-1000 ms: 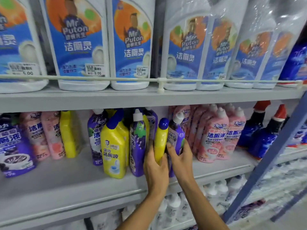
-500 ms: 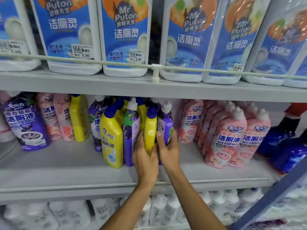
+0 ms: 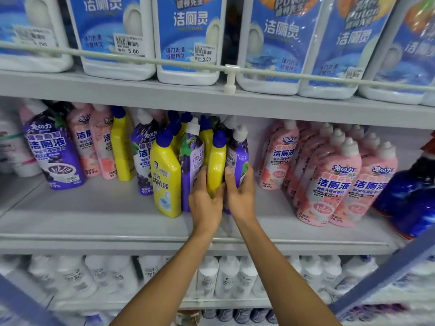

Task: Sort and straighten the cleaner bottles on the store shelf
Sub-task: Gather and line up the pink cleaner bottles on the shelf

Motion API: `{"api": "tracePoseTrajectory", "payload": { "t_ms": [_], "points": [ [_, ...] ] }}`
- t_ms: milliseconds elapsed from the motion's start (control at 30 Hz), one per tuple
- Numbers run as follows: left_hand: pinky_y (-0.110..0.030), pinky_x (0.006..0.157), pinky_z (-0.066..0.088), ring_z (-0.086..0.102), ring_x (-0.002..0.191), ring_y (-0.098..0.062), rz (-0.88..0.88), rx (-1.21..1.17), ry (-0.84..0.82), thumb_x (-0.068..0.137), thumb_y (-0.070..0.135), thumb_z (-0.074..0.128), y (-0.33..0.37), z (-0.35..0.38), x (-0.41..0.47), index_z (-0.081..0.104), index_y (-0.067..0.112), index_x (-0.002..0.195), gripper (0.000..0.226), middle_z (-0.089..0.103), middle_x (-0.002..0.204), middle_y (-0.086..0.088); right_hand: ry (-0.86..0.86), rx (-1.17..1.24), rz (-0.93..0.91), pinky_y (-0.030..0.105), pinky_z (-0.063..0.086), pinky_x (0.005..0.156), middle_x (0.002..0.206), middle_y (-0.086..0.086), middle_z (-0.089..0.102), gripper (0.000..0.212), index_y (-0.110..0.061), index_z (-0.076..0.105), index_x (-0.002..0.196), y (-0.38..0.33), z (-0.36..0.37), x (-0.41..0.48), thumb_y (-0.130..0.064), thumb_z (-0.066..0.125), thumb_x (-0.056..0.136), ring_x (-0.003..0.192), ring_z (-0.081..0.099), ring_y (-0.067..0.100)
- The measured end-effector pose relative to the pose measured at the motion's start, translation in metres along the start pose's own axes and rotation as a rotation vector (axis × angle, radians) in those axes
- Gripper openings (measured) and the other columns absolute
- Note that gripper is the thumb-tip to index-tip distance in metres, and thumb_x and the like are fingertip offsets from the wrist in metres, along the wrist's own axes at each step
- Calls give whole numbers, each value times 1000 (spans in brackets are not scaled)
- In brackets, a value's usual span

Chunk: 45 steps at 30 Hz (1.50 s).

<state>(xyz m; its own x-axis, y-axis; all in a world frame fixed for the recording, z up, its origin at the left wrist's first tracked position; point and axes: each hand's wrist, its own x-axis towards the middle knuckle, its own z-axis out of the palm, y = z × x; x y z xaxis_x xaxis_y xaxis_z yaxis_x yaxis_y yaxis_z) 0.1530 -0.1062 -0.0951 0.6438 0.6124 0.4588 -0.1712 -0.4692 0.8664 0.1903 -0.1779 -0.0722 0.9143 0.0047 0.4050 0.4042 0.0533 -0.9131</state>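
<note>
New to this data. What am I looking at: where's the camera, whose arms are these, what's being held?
There is no robot here. A person works bare-handed, and the single picture comes from a wide-angle camera worn on the head, looking forward and down. That is why both forearms enter from the bottom edge. The left hand grips a yellow bottle with a blue cap. The right hand holds a purple bottle with a white cap right beside it. Both bottles are in a mixed yellow and purple cluster on the middle shelf. Pink bottles are grouped to the right, and big white jugs sit on the shelf above.
</note>
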Motion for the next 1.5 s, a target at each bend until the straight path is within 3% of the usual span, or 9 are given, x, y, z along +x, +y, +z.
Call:
{"api": "tracePoseTrajectory", "payload": {
  "t_ms": [333, 467, 567, 667, 700, 833, 1233, 1367, 1500],
  "points": [
    [-39, 113, 45, 53, 136, -13, -11, -43, -92, 94, 31, 71, -11, -7, 11, 46, 23, 152, 63, 57, 148, 4, -75, -39, 25, 58, 56, 97, 123, 8, 70, 46, -25, 48, 141, 5, -1, 4, -40, 65, 101, 109, 70, 27],
    [-31, 118, 39, 47, 139, -3, -44, -89, -174, 102, 38, 61, -4, -19, 12, 47, 28, 152, 52, 54, 150, 12, -136, -59, 85, 25, 49, 106, 135, -7, 67, 47, -20, 48, 148, -2, -15, 3, -31, 61, 104, 124, 63, 5],
    [-20, 116, 35, 44, 138, 1, -74, -170, -232, 106, 37, 53, 9, -36, 8, 48, 26, 152, 48, 52, 150, 15, -141, -122, 83, 25, 42, 115, 156, -4, 51, 58, -19, 39, 157, -9, -27, -1, -42, 53, 106, 140, 49, 6],
    [-18, 115, 36, 48, 137, -2, -137, -245, -262, 106, 41, 51, 9, -58, 0, 50, 20, 151, 49, 55, 150, 8, -121, -146, 93, -2, 41, 90, 148, 10, 57, 50, -7, 43, 154, -16, -38, -17, -32, 45, 111, 126, 55, 6],
    [-22, 116, 38, 50, 136, -2, -148, -262, -275, 105, 46, 50, 7, -67, -2, 53, 22, 149, 50, 57, 148, 9, -112, -151, 86, 0, 41, 92, 152, 17, 47, 48, -8, 47, 151, -20, -41, -26, -34, 44, 111, 125, 57, 7],
    [-39, 112, 48, 61, 125, -4, -164, -369, -321, 95, 67, 44, -6, -112, -3, 66, 37, 125, 48, 69, 128, 14, -34, -90, 134, 42, 41, 118, 134, -16, 63, 43, -39, 61, 129, -30, -35, -66, -62, 39, 101, 130, 56, 4],
    [-42, 105, 50, 68, 114, -17, -244, -331, 5, 87, 79, 37, -79, -323, 74, 70, 32, 109, 61, 74, 119, 1, -107, 16, 157, 43, 43, 118, 147, -8, 60, 71, -20, 55, 148, -72, 121, -136, -66, 41, 95, 135, 56, 5],
    [-45, 100, 53, 69, 102, -16, -243, -331, 147, 98, 60, 39, -95, -366, 108, 69, 31, 99, 42, 74, 106, 4, -162, 28, 153, 45, 39, 121, 147, -11, 59, 84, -23, 54, 149, -77, 177, -131, -79, 43, 88, 137, 53, 5],
    [-38, 93, 54, 67, 87, -11, -283, -286, 262, 108, 42, 39, -109, -379, 147, 68, 31, 89, 36, 74, 99, 2, -206, -16, 114, 46, 44, 116, 134, -12, 67, 67, -29, 65, 135, -76, 228, -104, -73, 40, 91, 128, 60, 6]
  ]
}}
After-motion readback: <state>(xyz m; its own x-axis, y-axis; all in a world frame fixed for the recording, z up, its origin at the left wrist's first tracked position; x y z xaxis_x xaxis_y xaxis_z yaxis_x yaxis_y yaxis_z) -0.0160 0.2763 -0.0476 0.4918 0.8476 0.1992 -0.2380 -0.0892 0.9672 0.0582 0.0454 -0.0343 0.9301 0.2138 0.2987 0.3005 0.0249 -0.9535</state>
